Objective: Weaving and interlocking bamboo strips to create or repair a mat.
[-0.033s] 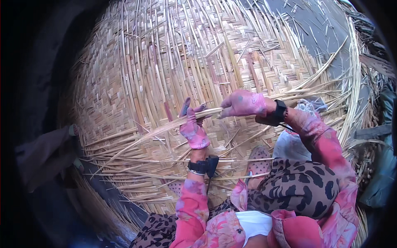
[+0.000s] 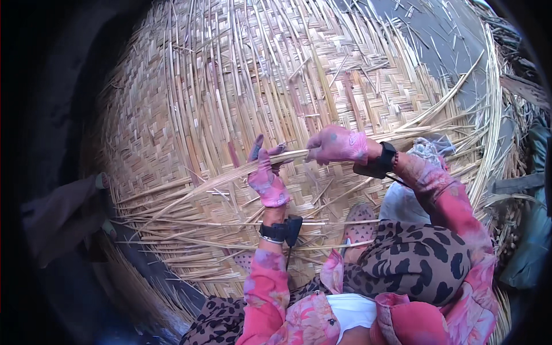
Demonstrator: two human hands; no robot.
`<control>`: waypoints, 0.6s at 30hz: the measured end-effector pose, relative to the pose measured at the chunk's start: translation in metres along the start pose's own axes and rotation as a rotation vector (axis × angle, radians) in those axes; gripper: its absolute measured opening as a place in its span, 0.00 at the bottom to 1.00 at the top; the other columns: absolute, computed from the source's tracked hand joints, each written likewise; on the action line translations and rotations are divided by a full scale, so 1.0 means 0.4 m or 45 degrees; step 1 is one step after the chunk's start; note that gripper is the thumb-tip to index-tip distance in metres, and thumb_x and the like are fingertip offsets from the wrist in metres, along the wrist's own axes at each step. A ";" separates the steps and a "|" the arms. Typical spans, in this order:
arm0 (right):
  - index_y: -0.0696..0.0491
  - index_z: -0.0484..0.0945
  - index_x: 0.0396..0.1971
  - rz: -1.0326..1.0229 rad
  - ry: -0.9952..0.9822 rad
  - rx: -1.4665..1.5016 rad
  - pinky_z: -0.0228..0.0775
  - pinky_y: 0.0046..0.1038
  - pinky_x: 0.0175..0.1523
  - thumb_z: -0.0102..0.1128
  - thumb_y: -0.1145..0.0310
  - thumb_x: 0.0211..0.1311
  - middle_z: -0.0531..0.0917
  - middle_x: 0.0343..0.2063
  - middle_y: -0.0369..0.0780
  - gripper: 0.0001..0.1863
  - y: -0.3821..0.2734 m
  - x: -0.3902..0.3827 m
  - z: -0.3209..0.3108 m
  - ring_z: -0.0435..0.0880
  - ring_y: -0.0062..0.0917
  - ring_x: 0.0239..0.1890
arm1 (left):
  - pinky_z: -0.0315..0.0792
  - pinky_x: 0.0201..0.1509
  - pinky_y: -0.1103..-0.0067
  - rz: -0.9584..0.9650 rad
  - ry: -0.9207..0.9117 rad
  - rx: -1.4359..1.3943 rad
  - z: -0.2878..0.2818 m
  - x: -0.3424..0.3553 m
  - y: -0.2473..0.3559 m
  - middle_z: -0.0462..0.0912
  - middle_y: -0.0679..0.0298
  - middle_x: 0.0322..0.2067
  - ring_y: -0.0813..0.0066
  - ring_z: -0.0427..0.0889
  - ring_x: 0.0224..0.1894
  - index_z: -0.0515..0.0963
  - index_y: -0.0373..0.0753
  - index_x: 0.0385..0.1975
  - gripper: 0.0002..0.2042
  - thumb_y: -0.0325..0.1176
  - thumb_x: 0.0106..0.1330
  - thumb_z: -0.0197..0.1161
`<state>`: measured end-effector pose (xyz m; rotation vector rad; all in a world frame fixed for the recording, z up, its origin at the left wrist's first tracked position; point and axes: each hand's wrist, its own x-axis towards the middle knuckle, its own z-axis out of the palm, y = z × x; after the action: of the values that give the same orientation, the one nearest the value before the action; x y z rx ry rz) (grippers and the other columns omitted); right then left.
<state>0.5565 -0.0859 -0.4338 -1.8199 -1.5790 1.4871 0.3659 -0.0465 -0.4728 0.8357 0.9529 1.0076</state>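
Observation:
My left hand (image 2: pixel 265 178), in a pink glove, has some fingers raised and grips a long pale split strip (image 2: pixel 227 176), which slants down to the left. My right hand (image 2: pixel 333 146), also pink-gloved, pinches the strip's right end, a short way right of my left hand. Both hands are over a large woven mat (image 2: pixel 155 103) of pale and reddish strips, with many unwoven lengths lying across it.
Loose strips (image 2: pixel 489 98) heap along the right edge, beside dark grey ground (image 2: pixel 428 37). Someone's brown-clothed leg and sandalled foot (image 2: pixel 69 213) are at the left. Green fabric (image 2: pixel 529 224) lies at far right. My patterned shoe (image 2: pixel 359 221) rests on the mat.
My two hands have shifted very slightly to the left with the strip held between them. Little else differs.

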 end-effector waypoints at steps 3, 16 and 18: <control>0.51 0.82 0.29 0.004 0.152 -0.087 0.71 0.32 0.34 0.59 0.57 0.52 0.82 0.21 0.40 0.13 0.040 -0.007 -0.018 0.82 0.33 0.27 | 0.81 0.35 0.71 0.015 -0.020 -0.058 0.031 -0.004 0.019 0.81 0.52 0.32 0.63 0.82 0.36 0.65 0.31 0.54 0.22 0.38 0.66 0.54; 0.50 0.79 0.31 0.015 0.330 -0.574 0.70 0.38 0.33 0.55 0.63 0.55 0.79 0.19 0.44 0.08 0.104 -0.035 -0.012 0.81 0.39 0.26 | 0.80 0.29 0.77 0.048 0.100 0.078 0.000 0.067 0.045 0.80 0.57 0.35 0.67 0.82 0.29 0.69 0.34 0.49 0.17 0.38 0.66 0.54; 0.46 0.80 0.36 0.237 0.995 -0.108 0.71 0.36 0.28 0.52 0.62 0.58 0.81 0.21 0.42 0.10 0.183 -0.027 -0.109 0.81 0.32 0.22 | 0.78 0.27 0.79 -0.072 0.048 0.131 -0.021 0.135 0.026 0.80 0.59 0.32 0.71 0.81 0.24 0.72 0.34 0.46 0.15 0.37 0.65 0.56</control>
<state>0.6338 -0.1043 -0.4668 -2.2477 -1.1050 0.6096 0.3676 0.0087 -0.4800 0.8727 1.0624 0.9348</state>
